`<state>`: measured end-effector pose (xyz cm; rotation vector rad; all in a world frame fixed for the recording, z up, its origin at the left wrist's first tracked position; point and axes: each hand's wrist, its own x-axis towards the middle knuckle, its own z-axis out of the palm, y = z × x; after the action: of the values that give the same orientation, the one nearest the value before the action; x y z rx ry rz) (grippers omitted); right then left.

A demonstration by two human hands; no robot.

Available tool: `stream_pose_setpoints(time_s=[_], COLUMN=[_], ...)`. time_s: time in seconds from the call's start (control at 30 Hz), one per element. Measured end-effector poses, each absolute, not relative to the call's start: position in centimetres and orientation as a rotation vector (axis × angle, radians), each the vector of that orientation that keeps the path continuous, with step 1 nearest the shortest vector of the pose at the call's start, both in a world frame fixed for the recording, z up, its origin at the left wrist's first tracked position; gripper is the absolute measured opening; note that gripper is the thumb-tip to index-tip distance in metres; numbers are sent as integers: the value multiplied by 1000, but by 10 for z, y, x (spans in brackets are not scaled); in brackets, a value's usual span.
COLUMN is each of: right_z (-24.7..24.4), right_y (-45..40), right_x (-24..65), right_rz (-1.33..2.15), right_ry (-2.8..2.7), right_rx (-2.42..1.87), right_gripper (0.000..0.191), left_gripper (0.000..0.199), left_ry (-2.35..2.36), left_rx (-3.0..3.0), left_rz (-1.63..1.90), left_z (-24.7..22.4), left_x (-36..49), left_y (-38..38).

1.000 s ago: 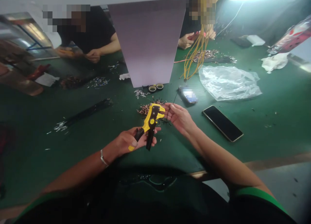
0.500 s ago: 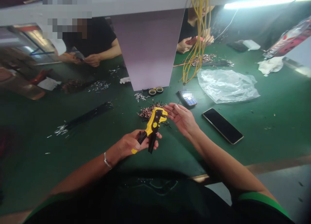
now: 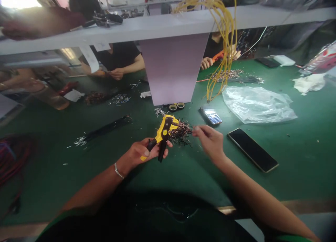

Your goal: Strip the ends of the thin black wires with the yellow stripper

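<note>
My left hand (image 3: pixel 143 151) is wrapped around the handles of a yellow and black wire stripper (image 3: pixel 165 131), held tilted with its jaws up and to the right. Just right of the jaws, my right hand (image 3: pixel 211 140) is closed in a pinch, with a thin dark wire (image 3: pixel 191 129) at its fingertips. The wire is small and partly lost against what lies behind it. Behind and right of the tool sits a heap of short wires (image 3: pixel 182 130) with copper-coloured ends. A bundle of long black wires (image 3: pixel 107 127) with pale tips lies to the left.
A keypad phone (image 3: pixel 212 116), a black smartphone (image 3: pixel 252 150) and a clear plastic bag (image 3: pixel 258 103) lie on the green table (image 3: pixel 183 179). Tape rolls (image 3: pixel 176 106) stand by a pale panel (image 3: pixel 173 70). Yellow cables (image 3: pixel 219 60) hang from the shelf (image 3: pixel 126 30). Co-workers' hands (image 3: pixel 117 73) work opposite.
My right hand has turned and gone from loosely spread fingers to a closed pinch beside the stripper's jaws. The camera view has tilted up and shifted left; the left hand keeps its grip.
</note>
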<state>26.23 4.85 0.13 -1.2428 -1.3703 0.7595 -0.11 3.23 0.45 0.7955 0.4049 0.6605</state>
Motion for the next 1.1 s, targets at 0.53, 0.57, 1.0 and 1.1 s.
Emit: stream_pose_setpoints(time_s=[0.53, 0.57, 1.0, 1.1], right_z=[-20, -19, 21, 27], right_y=[48, 47, 38, 35], right_x=[255, 255, 279, 278], right_rz=[120, 96, -324, -307], right_ry=[-2233, -2226, -2128, -2102], right_rx=[-715, -686, -853, -953], right_gripper=[26, 26, 24, 22], left_gripper=[68, 69, 75, 75], left_ry=[297, 297, 391, 397], left_rx=[889, 896, 1014, 968], left_rz=[557, 557, 670, 699], left_z=[5, 5, 11, 10], left_x=[2, 1, -4, 1], left_y=[26, 26, 24, 22])
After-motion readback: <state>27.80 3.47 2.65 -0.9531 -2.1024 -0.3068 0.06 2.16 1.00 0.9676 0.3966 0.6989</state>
